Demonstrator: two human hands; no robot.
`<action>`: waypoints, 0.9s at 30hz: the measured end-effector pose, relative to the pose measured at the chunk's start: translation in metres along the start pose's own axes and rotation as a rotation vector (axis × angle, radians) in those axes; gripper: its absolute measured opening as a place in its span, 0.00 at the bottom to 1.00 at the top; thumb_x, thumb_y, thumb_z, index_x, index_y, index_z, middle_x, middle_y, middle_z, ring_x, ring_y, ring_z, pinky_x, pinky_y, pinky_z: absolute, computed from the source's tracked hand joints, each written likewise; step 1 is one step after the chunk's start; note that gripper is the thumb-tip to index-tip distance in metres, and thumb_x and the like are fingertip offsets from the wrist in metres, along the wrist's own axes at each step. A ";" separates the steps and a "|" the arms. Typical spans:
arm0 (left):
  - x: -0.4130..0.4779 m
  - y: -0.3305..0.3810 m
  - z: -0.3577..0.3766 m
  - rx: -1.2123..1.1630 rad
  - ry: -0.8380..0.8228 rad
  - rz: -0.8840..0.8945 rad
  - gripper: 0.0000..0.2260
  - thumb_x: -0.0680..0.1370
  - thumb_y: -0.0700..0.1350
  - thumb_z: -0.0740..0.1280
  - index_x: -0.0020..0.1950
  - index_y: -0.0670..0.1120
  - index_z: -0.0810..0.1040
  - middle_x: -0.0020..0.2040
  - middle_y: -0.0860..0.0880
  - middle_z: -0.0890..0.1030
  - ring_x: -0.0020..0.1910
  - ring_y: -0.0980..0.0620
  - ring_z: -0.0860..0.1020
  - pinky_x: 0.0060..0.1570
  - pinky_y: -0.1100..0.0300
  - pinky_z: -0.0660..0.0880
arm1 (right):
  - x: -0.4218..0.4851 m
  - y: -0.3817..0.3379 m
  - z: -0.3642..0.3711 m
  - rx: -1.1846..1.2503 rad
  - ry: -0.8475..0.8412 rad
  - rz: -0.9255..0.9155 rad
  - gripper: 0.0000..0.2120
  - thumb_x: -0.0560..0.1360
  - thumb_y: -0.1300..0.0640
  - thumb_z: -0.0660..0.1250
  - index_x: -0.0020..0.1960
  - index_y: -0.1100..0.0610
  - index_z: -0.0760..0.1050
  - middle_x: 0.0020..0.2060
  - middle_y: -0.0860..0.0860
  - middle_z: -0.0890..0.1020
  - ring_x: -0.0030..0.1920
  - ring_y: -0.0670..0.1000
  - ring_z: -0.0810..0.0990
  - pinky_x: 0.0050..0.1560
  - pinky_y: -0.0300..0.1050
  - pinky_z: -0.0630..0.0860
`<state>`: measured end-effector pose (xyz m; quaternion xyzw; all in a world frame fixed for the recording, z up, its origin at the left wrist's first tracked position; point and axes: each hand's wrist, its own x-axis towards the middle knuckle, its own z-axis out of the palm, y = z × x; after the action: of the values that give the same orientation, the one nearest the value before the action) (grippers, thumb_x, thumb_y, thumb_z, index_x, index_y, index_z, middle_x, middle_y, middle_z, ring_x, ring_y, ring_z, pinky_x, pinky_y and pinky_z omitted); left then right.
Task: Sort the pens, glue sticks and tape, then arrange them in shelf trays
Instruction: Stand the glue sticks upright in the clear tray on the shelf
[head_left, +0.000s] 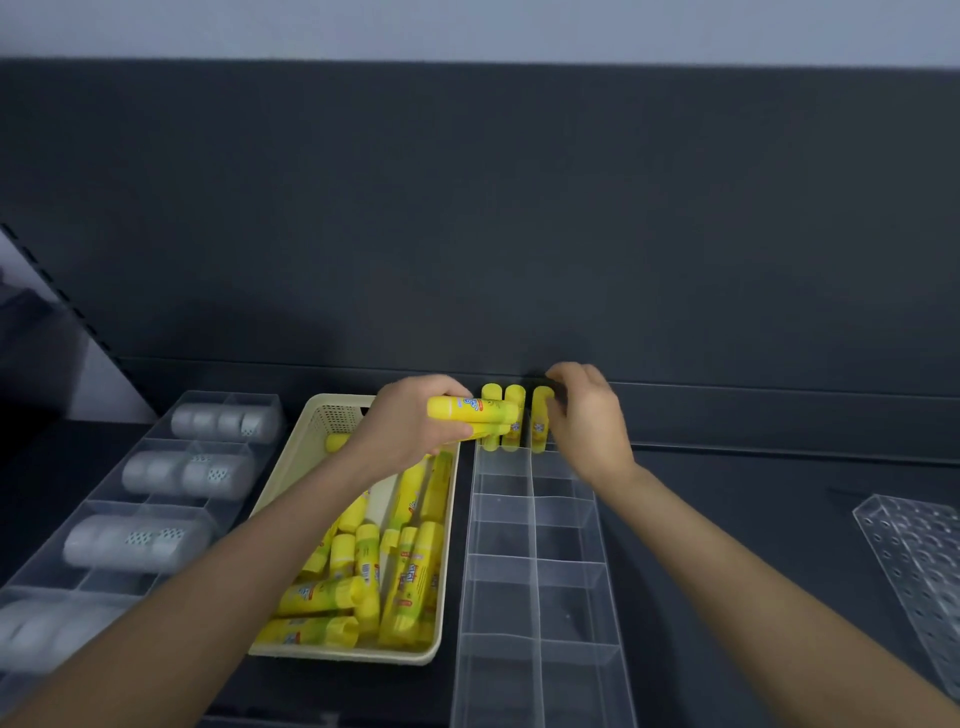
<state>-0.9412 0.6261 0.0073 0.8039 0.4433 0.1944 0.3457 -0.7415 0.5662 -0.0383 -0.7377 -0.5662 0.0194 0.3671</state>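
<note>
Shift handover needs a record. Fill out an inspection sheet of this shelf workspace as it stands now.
Surface: dark shelf top, bearing the trays and basket.
Job's things: loose glue sticks heaped in the cream basket; three upright glue sticks in the far compartments of the clear divided tray; grey tape rolls in the left clear tray.
Clutter: clear perforated holder at the right edge.
Grippers: left hand grips the held glue sticks above the basket's far end; right hand has fingertips at the rightmost upright stick, grip unclear.
Cables: nothing seen.
Surroundings: dark back panel, pale wall above.
</note>
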 end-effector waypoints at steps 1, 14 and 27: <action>0.001 0.001 0.001 0.037 -0.001 0.026 0.12 0.70 0.43 0.74 0.52 0.51 0.81 0.41 0.51 0.82 0.39 0.51 0.82 0.40 0.56 0.80 | -0.002 -0.007 -0.005 0.008 0.050 -0.056 0.14 0.73 0.69 0.63 0.57 0.62 0.76 0.52 0.58 0.78 0.53 0.57 0.76 0.51 0.43 0.72; 0.007 0.024 0.019 0.115 0.029 0.090 0.14 0.68 0.43 0.75 0.48 0.47 0.74 0.40 0.53 0.77 0.38 0.56 0.75 0.30 0.70 0.66 | -0.015 -0.028 -0.021 -0.130 -0.233 -0.185 0.09 0.70 0.55 0.70 0.46 0.59 0.76 0.42 0.54 0.78 0.44 0.55 0.75 0.42 0.44 0.68; 0.021 0.014 0.036 0.315 -0.029 0.117 0.17 0.69 0.41 0.75 0.54 0.47 0.74 0.45 0.49 0.76 0.36 0.48 0.78 0.35 0.57 0.72 | -0.002 0.014 -0.025 0.123 -0.097 0.301 0.07 0.73 0.63 0.67 0.47 0.59 0.70 0.40 0.53 0.77 0.41 0.51 0.75 0.32 0.37 0.68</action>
<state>-0.9000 0.6247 -0.0065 0.8752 0.4160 0.1307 0.2096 -0.7197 0.5502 -0.0284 -0.7886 -0.4642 0.1442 0.3766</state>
